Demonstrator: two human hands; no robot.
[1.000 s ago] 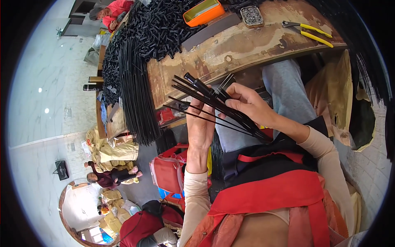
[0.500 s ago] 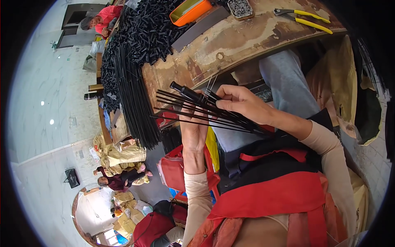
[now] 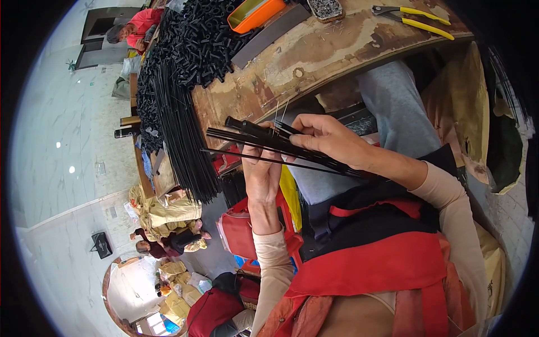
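My left hand (image 3: 261, 171) is closed around dark, short black tubes (image 3: 238, 123) whose ends stick out past its fingers. A bundle of long thin black rods (image 3: 303, 163) lies across in front of it and partly hides its fingers. My right hand (image 3: 325, 140) is curled over that bundle, thumb and fingers pinched together near the tubes. Two thin bright metal wires (image 3: 277, 114) stand up between the hands; how they join the black parts is too small to tell.
A worktable (image 3: 275, 70) beyond my hands carries a heap of short black tubes (image 3: 208, 42), a pile of long black rods (image 3: 182, 140), an orange bin (image 3: 255, 14), a pin tray (image 3: 325, 9) and yellow-handled pliers (image 3: 415, 18). A red chair (image 3: 230, 230) stands left; other people are farther off.
The rods have drawn closer together and their ends have shifted slightly left. The tubes in my left hand have moved a little left and down. Both hands keep their grip.
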